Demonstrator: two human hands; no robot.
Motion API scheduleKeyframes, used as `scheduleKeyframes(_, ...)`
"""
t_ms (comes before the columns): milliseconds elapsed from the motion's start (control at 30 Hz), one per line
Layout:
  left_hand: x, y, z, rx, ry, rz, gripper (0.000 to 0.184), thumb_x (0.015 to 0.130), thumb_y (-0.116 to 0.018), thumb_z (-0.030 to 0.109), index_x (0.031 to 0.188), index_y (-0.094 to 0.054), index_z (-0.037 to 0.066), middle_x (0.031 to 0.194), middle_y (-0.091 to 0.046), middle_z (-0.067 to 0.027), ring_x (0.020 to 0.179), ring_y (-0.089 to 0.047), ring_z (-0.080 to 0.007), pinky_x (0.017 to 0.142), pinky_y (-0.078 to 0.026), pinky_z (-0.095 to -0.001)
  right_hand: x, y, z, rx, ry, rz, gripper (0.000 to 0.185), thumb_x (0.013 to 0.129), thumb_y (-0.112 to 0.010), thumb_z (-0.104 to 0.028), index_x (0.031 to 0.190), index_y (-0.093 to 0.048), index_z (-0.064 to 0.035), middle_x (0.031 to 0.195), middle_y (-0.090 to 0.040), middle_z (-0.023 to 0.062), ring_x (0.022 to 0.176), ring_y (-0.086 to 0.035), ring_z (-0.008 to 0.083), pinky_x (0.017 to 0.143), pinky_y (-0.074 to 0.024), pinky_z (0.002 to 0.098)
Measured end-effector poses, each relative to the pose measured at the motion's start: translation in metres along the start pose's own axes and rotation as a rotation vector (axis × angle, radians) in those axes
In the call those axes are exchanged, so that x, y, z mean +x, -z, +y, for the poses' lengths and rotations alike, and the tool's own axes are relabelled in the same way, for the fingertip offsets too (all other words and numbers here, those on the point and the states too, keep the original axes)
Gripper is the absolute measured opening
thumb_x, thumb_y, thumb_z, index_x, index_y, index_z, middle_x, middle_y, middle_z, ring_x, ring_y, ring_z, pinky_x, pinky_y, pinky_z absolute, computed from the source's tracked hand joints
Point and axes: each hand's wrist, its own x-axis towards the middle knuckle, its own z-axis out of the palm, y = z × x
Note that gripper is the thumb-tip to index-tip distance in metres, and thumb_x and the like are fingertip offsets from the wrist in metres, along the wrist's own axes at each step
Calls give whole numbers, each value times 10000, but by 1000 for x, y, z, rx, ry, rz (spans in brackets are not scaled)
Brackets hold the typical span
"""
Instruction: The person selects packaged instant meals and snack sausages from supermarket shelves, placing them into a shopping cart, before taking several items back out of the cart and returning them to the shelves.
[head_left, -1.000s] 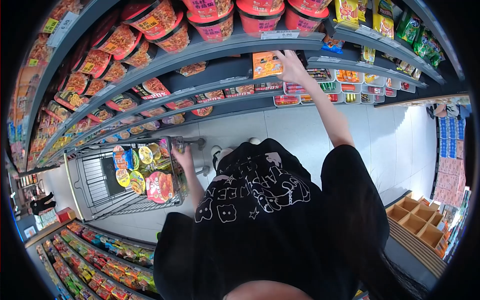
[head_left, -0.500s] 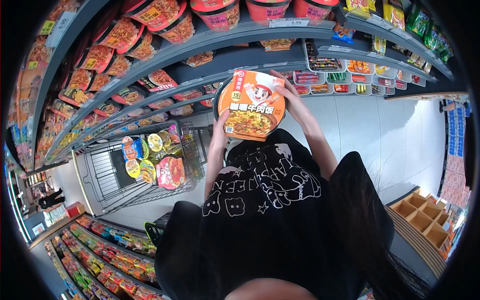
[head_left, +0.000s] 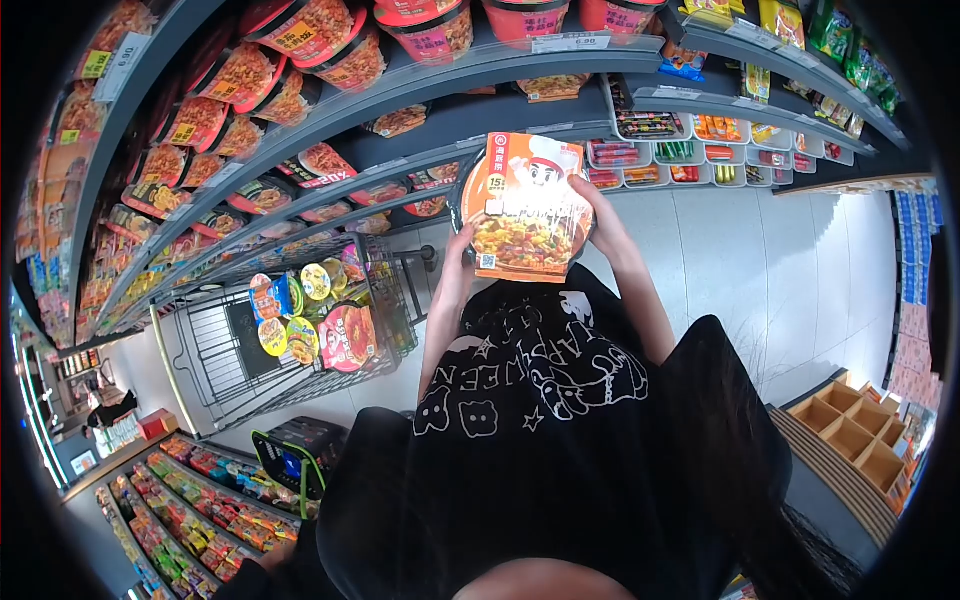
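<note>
Where the aisle lies open to view, the floor [head_left: 740, 270] consists of pale grey tiles with thin joints, brightened by reflected light toward the right. Dark grey shelving [head_left: 470, 115], bowed by the lens, runs across the front and down the left in several tiers, with red tubs [head_left: 430, 35] along the upper tier. Low shelving [head_left: 110, 467] with a wooden edge occupies the lower left and carries rows of coloured packets. At the far right stands a wooden rack [head_left: 845, 440] divided into square compartments. The wire cart [head_left: 205, 345] is positioned to the person's left, beside the shelving; several tubs and a blue pack [head_left: 270, 300] are grouped at its near end. A black basket [head_left: 330, 435] with a green rim is located between the cart and the low shelving. Clear trays [head_left: 655, 177] of small packaged goods are arranged in rows beyond the right hand. The orange meal pack [head_left: 525, 215] is held in front of the black shirt [head_left: 540, 470], printed lid toward the camera, glare across its middle. The left hand [head_left: 458, 245] and right hand [head_left: 600, 220] support opposite sides, fingers closed around the edges. A price label [head_left: 570, 43] reads 6.90.
</note>
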Motion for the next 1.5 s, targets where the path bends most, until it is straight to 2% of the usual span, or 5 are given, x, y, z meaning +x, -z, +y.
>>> scheduleKeyframes(367, 5, -3, -6, 141, -110, -34, 635, 771, -518, 421, 1219, -321, 17, 1196, -411, -100, 1109, -386, -188, 926, -304, -342, -3, 8, -4, 2, 5, 5, 509, 782, -543, -335, 1146, -416, -2, 1077, -516, 85, 980, -506, 142, 823, -408, 272)
scheduleKeyframes(733, 3, -16, -13, -99, -270, 107, 562, 795, -441, 439, 1176, -366, 33, 1130, -452, -80, 1030, -452, -185, 880, -340, -336, -17, 8, -12, -138, 89, -284, 765, 770, -575, -309, 1343, -109, -111, 1318, -253, 82, 1197, -286, 192, 923, -298, 349)
scheduleKeyframes(1067, -29, -44, 16, 797, -746, 27, 936, 536, -749, 266, 1291, -246, 35, 1146, -376, -147, 1052, -392, -259, 888, -329, -363, 19, 9, 34, 176, 62, -51, 540, 870, -383, -398, 1289, -249, -85, 1222, -411, 54, 1094, -430, 159, 885, -373, 306)
scheduleKeyframes(1300, -46, -69, 17, 1311, -1185, -180, 430, 617, -639, 117, 1041, -563, 111, 1116, -501, 2, 978, -472, -195, 830, -392, -314, 10, -6, 42, 721, -394, -553, 406, 864, -390, -380, 1133, -319, -85, 1033, -465, 48, 929, -485, 185, 779, -404, 302)
scheduleKeyframes(1500, -48, -81, 12, 1392, -1320, -316, 361, 649, -564, 119, 1009, -583, 137, 1128, -519, 33, 977, -485, -136, 813, -388, -286, 24, -6, 73, 859, -656, -794, 328, 858, -402, -369, 1036, -343, -100, 932, -472, 28, 835, -503, 170, 705, -413, 289)
